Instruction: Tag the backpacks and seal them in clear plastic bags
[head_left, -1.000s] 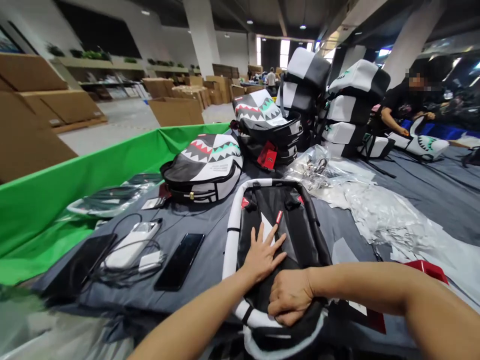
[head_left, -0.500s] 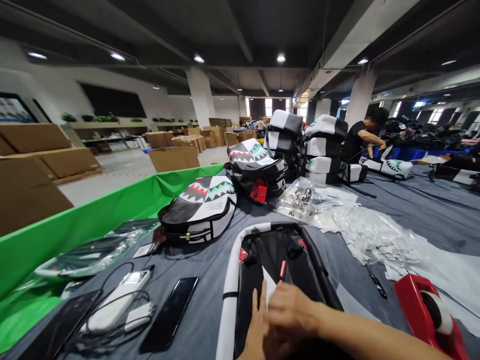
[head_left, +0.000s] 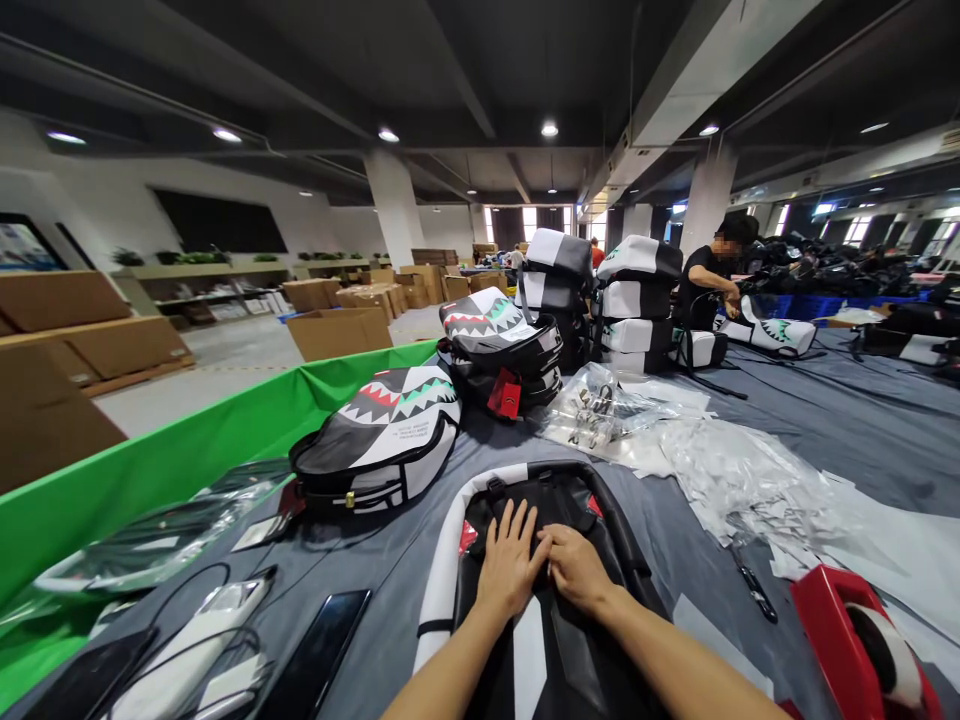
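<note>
A black and white backpack (head_left: 529, 655) lies in front of me with its strap side up. My left hand (head_left: 511, 560) rests on its upper part, palm down with the fingers spread. Right beside it, my right hand (head_left: 574, 565) touches the same panel with curled fingers, their tips close to my left thumb; whether anything small is between them cannot be made out. Red patches show near the backpack's two upper corners.
Left are a phone (head_left: 319, 655), a white cabled device (head_left: 199, 635) and a shark-mouth backpack (head_left: 379, 435). Stacked backpacks (head_left: 636, 300) and plastic bags (head_left: 750, 480) lie beyond. Right are a pen (head_left: 757, 592) and red tape dispenser (head_left: 840, 630). A person (head_left: 709, 275) handles a bag farther back.
Both hands have moved up the backpack. My left hand is now laid flat, and my right hand has moved from over it to its right side. The view has shifted slightly.
</note>
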